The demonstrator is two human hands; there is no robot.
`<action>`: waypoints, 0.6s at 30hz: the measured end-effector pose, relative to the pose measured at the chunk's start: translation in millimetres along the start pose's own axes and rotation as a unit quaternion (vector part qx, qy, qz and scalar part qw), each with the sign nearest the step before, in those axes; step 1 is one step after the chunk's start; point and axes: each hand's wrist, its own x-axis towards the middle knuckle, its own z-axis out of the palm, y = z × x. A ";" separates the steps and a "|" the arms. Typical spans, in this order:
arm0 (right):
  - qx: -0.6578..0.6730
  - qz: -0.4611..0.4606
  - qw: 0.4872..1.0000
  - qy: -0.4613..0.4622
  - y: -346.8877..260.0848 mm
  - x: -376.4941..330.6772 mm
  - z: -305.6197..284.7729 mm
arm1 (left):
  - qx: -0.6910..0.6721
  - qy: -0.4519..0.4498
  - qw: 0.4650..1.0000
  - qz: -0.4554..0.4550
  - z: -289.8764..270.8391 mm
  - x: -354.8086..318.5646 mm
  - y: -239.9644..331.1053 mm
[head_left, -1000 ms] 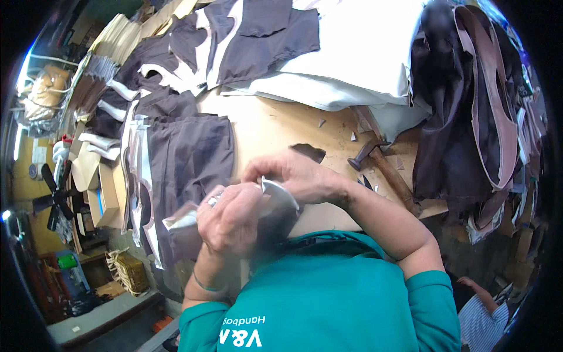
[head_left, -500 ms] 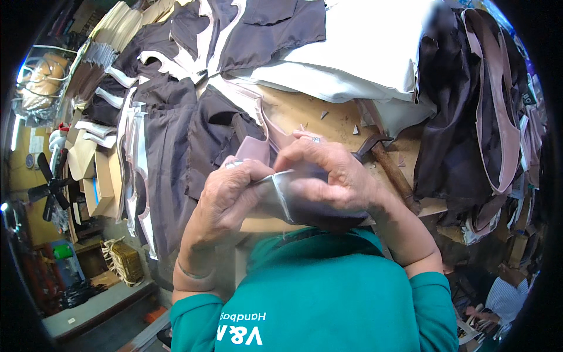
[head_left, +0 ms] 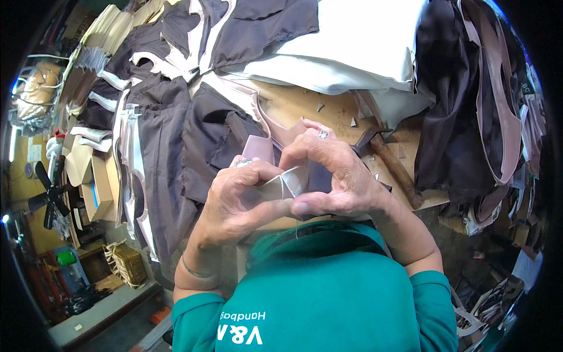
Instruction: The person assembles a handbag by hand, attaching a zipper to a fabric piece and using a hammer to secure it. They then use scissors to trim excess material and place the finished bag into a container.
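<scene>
The left fingers (head_left: 261,170) and right fingers (head_left: 305,149) come together nearly tip to tip, both grasping the pale strip (head_left: 291,182), which sits framed between them, over the near side of the bench (head_left: 293,102). The step in hand appears to be working the strip's edges by hand. The next move likely calls for an even pinch that keeps those edges lined up. Pink trim (head_left: 259,149) and dark cloth (head_left: 214,126) lie just beyond the left fingers; whether they join the strip I cannot tell. A hammer (head_left: 394,165) rests right of the right fingers.
</scene>
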 end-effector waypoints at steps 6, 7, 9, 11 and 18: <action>-0.025 0.000 1.000 0.015 -0.1 -2.3 3.7 | -0.017 0.010 0.999 -0.030 0.3 -3.4 -3.9; -0.033 0.006 0.999 0.017 -1.8 -2.4 5.4 | 0.002 0.018 1.000 -0.015 0.6 -3.8 -4.8; -0.061 -0.013 0.998 0.032 -1.7 -2.2 10.0 | 0.039 0.033 0.999 0.014 1.6 -4.4 -6.3; -0.074 -0.023 0.996 0.035 -1.5 -1.4 10.6 | 0.047 0.048 0.995 -0.074 3.8 -8.0 -1.1; -0.027 -0.029 0.999 -0.002 7.3 4.4 -0.7 | -0.016 0.031 0.989 -0.142 0.5 -9.2 2.7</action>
